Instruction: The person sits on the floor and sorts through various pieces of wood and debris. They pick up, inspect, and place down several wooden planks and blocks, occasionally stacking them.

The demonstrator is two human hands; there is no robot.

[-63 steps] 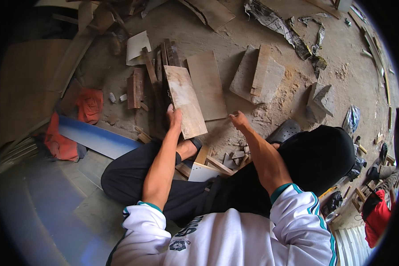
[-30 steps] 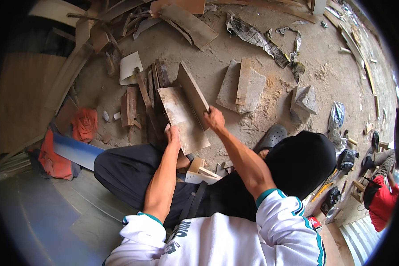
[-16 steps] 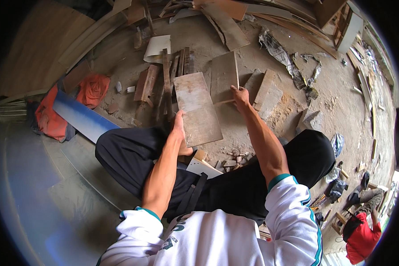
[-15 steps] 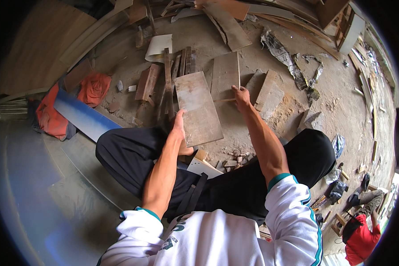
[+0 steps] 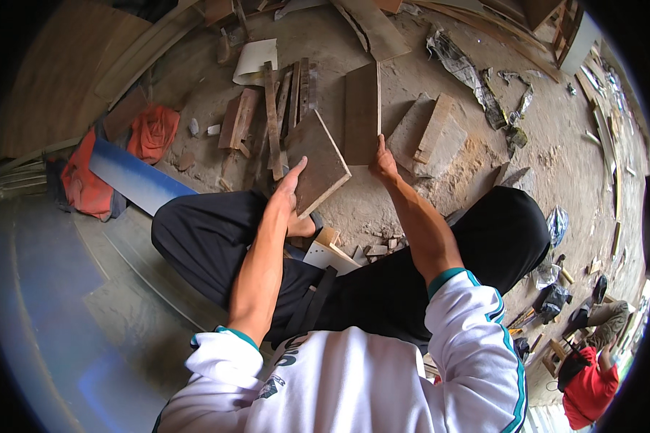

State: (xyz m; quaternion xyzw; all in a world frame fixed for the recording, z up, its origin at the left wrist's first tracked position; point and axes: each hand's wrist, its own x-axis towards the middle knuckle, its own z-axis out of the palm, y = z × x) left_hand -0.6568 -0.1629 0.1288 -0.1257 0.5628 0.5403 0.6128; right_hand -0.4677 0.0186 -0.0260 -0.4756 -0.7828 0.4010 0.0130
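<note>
My left hand (image 5: 291, 186) is closed on the lower left side of a worn wooden board (image 5: 318, 162), which is tilted so its pale lower right edge shows. In my right hand (image 5: 384, 157) is a second, darker board (image 5: 361, 108), gripped near the lower end of its right edge and stood up steeply. The two boards are close together in front of me, above the dusty floor. Parts of the fingers of both hands are hidden behind the boards.
Beyond the left board lie several narrow wood strips (image 5: 272, 119). A broken stone slab (image 5: 442, 148) with a wood piece (image 5: 435, 128) on it lies to the right. Orange-red cloth (image 5: 154, 134) and a blue-white plank (image 5: 137, 175) are at left. A person in red (image 5: 591, 390) is at lower right.
Both boards have been turned in my hands: the left one now shows its edge and less of its face. The right board has become steeper and darker-looking.
</note>
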